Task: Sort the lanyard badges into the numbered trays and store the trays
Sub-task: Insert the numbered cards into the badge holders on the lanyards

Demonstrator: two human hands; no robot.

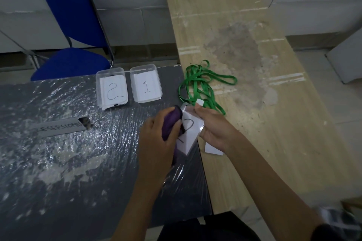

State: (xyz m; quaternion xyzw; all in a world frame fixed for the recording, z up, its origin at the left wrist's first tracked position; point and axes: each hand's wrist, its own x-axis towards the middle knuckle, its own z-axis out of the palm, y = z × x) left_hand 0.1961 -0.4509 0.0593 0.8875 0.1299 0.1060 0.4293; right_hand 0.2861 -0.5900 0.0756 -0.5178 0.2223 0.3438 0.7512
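held above the near edge of the dark grey table [58, 162], at the seam with the pale wooden table [264, 123]: a clear-sleeved badge [187, 133] with white card inside and a hand-drawn black "2" on it, tilted, one corner pointing toward the viewer. left hand [158, 139] curled round a bunched purple lanyard [170, 123], fingers wrapped over the folded strap, which overlaps the badge's left edge. right hand [213, 129] pinching the badge's right side, thumb on top near its upper corner, fingers underneath. beneath the right wrist, a white card [212, 149] lying flat on the wood, partly hidden.

farther back on the grey table, side by side and nearly touching: two clear plastic trays, tray 2 [111, 88] on the left with a "2" slip inside, tray 1 [146, 84] on the right with a "1" slip. just right of those, a tangled green lanyard [201, 82] sprawled across both tables, small white tag at its near end. blue chair [72, 35] behind the grey table.
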